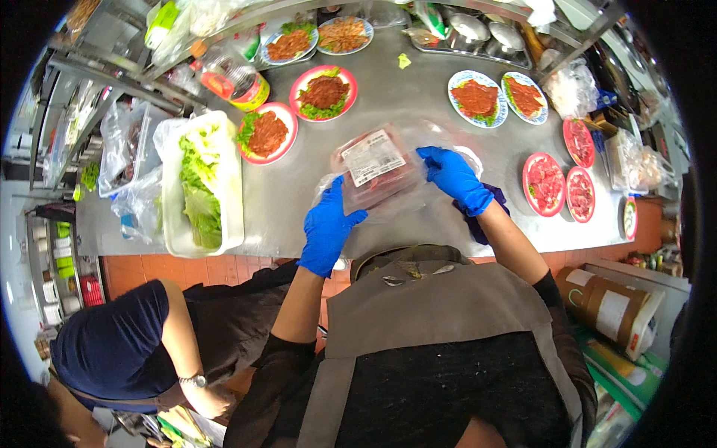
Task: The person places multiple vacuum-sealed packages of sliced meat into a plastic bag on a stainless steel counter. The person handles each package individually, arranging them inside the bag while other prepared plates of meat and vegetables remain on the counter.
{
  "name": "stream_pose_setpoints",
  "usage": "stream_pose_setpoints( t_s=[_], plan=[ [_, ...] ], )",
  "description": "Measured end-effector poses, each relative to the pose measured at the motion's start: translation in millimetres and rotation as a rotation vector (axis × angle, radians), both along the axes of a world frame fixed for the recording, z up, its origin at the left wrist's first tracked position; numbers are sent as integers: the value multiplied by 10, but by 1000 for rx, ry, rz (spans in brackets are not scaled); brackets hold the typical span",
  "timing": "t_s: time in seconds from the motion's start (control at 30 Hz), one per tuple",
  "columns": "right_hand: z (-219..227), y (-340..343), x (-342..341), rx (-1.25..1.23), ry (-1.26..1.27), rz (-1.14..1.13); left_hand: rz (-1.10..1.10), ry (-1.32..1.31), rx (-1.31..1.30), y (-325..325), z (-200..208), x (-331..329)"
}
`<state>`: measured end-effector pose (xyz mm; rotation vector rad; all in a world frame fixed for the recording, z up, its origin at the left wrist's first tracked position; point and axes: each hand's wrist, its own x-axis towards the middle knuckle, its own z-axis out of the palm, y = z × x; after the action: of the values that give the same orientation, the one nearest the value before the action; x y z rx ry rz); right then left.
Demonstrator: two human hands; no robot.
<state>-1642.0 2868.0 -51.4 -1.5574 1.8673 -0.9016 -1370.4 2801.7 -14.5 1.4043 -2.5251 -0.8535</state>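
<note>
**Two-Handed Hold, Slip in Play**

Head view: your left hand point(326, 228) and right hand point(454, 178) grip opposite ends of the clear meat tray point(373, 158), there between them over the steel table point(407, 93). Uneven pressure could buckle its thin plastic; a slipping glove could drop one end.

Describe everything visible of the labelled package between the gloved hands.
The package is a clear, plastic-looking rectangular container with what looks like red meat inside. A white printed label covers much of its top. It is angled over the metal table, left hand and right hand seemingly touching opposite ends; whether it is lifted is unclear.
</note>
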Motion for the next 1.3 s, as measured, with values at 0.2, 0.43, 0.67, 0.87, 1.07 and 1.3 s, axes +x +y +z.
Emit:
stream_pose_setpoints(
  t_s=[0.2, 0.43, 0.67, 0.87, 1.07, 1.3],
  plan=[
    [250, -79, 135, 190, -380, -169, 69, 256, 148, -74, -375, 99],
    [-27, -137, 249, -3, -365, -179, 226, 603, 491, -114, -302, 60],
    [-84, -89, 291, -53, -546, -161, 417, 861, 735, -141, -310, -1],
    [-45, -29, 298, -26, -575, -183, 391, 795, 729, -180, -264, -81],
    [89, 3, 330, -10, -633, -220, 306, 936, 683, -140, -270, -151],
    [-64, 114, 357, -254, -472, -260, 332, 951, 593, -218, -282, -296]
  ],
)
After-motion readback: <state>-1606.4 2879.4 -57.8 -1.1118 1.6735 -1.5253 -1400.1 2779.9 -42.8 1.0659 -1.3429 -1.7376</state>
